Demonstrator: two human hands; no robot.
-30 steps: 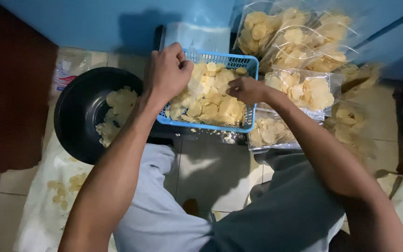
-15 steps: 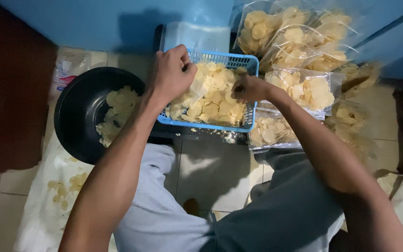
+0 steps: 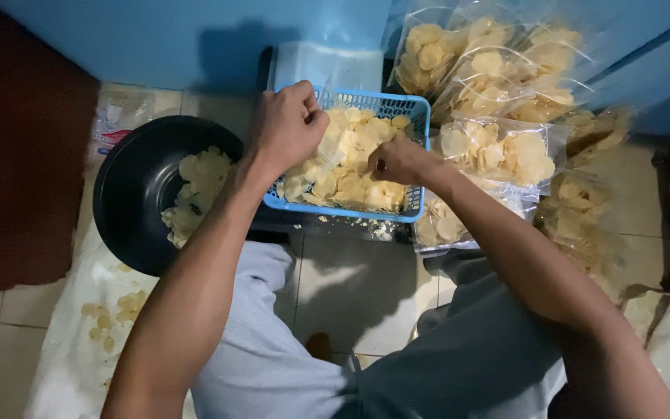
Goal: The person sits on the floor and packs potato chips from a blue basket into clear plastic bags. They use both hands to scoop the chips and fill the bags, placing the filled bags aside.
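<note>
A blue plastic basket (image 3: 341,211) full of pale round chips (image 3: 354,159) sits on the floor in front of me. My left hand (image 3: 284,128) is closed in a fist over the basket's far left corner. It seems to grip the mouth of a clear plastic bag (image 3: 333,109) lying in the basket. My right hand (image 3: 397,161) rests on the chips in the middle of the basket, with its fingers pinched around a few of them. Both forearms reach forward from my lap.
A black round pan (image 3: 129,194) left of the basket holds more chips (image 3: 195,186). Filled clear bags of chips (image 3: 498,147) are piled to the right and behind. Flat empty bags (image 3: 327,66) lie behind the basket against a blue wall. A white cloth (image 3: 91,310) with scattered chips lies at the lower left.
My right hand has slid slightly left and deeper into the chips. My left hand has stayed closed at the basket's corner, shifting only a little.
</note>
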